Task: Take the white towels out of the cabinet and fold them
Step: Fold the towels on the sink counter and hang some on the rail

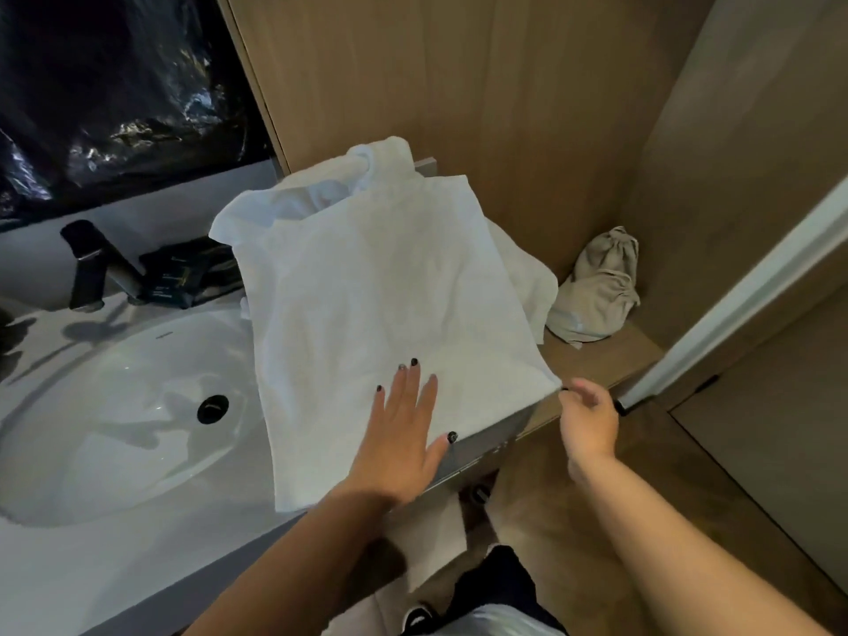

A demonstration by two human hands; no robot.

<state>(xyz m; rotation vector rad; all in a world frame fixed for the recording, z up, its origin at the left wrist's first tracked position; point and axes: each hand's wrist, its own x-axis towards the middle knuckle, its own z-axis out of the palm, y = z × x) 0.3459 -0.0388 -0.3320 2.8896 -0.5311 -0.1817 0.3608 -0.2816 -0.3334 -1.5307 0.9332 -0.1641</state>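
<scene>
Left grip (404,429) presses flat, right grip (589,417) pinches towel (376,305) corner; long axis runs away.

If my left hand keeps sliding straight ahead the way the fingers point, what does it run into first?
The left hand lies flat on the spread white towel, fingers pointing up along it. Straight ahead is bare towel, then probably the bunched white cloth at the far end, before the wooden wall. Depth is hard to judge.

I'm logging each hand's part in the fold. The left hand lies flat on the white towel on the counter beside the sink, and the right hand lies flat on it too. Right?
Not quite. In the head view the left hand lies flat on the white towel beside the sink, but the right hand pinches the towel's near right corner.
</scene>
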